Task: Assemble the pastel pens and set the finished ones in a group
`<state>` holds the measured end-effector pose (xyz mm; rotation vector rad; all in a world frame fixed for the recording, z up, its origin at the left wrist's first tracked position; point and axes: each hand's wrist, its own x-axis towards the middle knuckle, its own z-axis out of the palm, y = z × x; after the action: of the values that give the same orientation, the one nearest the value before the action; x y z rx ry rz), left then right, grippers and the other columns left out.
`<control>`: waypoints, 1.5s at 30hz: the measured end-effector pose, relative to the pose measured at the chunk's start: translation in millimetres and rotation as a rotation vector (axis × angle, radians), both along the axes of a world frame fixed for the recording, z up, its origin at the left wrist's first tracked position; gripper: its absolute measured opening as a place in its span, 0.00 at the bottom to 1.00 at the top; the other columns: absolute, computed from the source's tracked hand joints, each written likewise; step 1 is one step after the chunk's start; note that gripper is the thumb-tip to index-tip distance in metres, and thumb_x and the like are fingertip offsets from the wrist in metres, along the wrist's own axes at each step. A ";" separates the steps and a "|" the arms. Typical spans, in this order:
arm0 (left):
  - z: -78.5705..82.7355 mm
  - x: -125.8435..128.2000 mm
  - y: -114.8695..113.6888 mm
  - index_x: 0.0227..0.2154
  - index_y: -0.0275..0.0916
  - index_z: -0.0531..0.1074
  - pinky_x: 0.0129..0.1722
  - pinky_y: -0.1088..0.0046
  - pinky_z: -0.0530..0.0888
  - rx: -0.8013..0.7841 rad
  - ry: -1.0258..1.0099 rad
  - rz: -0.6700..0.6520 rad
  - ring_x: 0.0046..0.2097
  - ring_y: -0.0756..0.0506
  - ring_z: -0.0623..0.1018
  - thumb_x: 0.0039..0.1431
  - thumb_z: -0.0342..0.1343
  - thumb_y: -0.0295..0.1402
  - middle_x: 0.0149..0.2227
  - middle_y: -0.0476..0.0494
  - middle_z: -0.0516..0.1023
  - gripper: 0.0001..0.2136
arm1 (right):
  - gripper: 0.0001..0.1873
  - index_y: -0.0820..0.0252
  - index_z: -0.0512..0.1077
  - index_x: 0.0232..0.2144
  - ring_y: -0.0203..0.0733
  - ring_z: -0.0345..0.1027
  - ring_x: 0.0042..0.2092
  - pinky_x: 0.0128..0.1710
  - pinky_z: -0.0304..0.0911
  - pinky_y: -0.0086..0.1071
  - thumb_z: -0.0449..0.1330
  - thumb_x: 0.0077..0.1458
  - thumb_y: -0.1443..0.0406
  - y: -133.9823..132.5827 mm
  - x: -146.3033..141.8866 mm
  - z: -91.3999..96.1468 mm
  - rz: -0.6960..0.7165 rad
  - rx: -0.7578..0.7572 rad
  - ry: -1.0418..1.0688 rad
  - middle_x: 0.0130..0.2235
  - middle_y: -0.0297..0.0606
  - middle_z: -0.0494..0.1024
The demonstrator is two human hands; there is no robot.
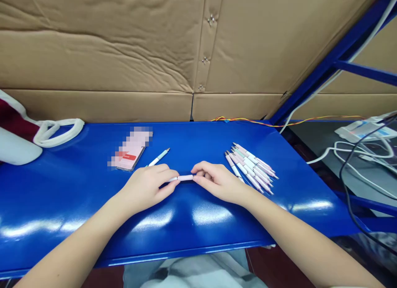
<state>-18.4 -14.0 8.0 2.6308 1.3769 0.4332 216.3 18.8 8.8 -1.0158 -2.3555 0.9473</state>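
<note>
A slim pen (pixel 186 178), pale pink on the barrel section that shows, with white toward its left end and a thin dark ring between, lies level between my two hands, above the front middle of a blue table (pixel 62 188). My left hand (pixel 148 185) pinches its white part between thumb and forefinger, the gap closed down to the pen's own thickness and the palm turned down. My right hand (pixel 221 183) meets the pink end with thumb and forefinger drawn together on it, the other fingers curled under.

Just beyond my left knuckles rests a second pen (pixel 159 157), mint green and white with a dark tip, partly hidden. Near it lies a flat pink rectangle (pixel 139 147) with a red label, blurred into squares. Beside my right hand, a loose pile of pens (pixel 252 168) fans out, pink, white and mint, smooth and narrow.

The tabletop is glossy, throwing back white glare. Behind it stands creased brown cardboard (pixel 124 64); thin red and yellow wires (pixel 248 121) run along its foot.
</note>
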 end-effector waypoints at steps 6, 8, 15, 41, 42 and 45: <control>0.0 0.1 0.7 0.43 0.45 0.74 0.36 0.75 0.71 -0.013 -0.004 -0.017 0.35 0.49 0.76 0.65 0.44 0.38 0.35 0.48 0.76 0.13 | 0.05 0.59 0.70 0.35 0.33 0.66 0.29 0.31 0.59 0.27 0.55 0.58 0.65 0.3 0.0 -4.0 -0.004 0.044 0.035 0.29 0.32 0.74; -0.1 -0.4 1.0 0.43 0.45 0.74 0.37 0.75 0.71 -0.023 -0.009 -0.014 0.36 0.49 0.76 0.65 0.44 0.38 0.36 0.48 0.77 0.14 | 0.03 0.59 0.69 0.34 0.32 0.64 0.28 0.29 0.59 0.26 0.55 0.57 0.67 0.2 0.7 -5.5 -0.008 0.078 0.033 0.29 0.32 0.73; 2.9 -3.2 0.9 0.42 0.44 0.73 0.36 0.73 0.70 -0.029 -0.007 0.009 0.37 0.48 0.76 0.65 0.44 0.38 0.37 0.48 0.77 0.13 | 0.05 0.59 0.68 0.34 0.33 0.65 0.29 0.30 0.61 0.27 0.55 0.53 0.71 2.4 3.9 -5.0 -0.022 0.168 0.058 0.31 0.34 0.72; 8.9 -3.7 1.0 0.41 0.43 0.73 0.35 0.74 0.69 -0.054 0.009 0.013 0.37 0.48 0.76 0.65 0.43 0.39 0.37 0.48 0.78 0.14 | 0.07 0.61 0.73 0.33 0.32 0.64 0.26 0.25 0.59 0.25 0.55 0.53 0.70 8.1 9.7 4.5 -0.072 0.123 0.116 0.27 0.33 0.73; 9.0 -3.6 1.0 0.41 0.43 0.73 0.35 0.74 0.69 -0.057 0.005 0.016 0.38 0.48 0.76 0.65 0.43 0.39 0.38 0.49 0.78 0.14 | 0.07 0.61 0.73 0.32 0.32 0.64 0.27 0.25 0.59 0.26 0.55 0.53 0.70 8.1 10.4 5.9 -0.073 0.127 0.124 0.28 0.33 0.73; 8.9 -3.3 1.2 0.42 0.43 0.72 0.37 0.74 0.69 -0.068 -0.017 0.019 0.39 0.48 0.77 0.65 0.43 0.39 0.39 0.49 0.78 0.14 | 0.07 0.60 0.73 0.33 0.33 0.65 0.28 0.27 0.60 0.27 0.55 0.53 0.69 8.4 12.0 8.4 -0.120 0.163 0.180 0.30 0.35 0.75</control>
<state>-21.7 -12.9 16.9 2.5562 1.3871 0.4021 228.3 27.2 17.2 -0.9540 -2.1582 0.7555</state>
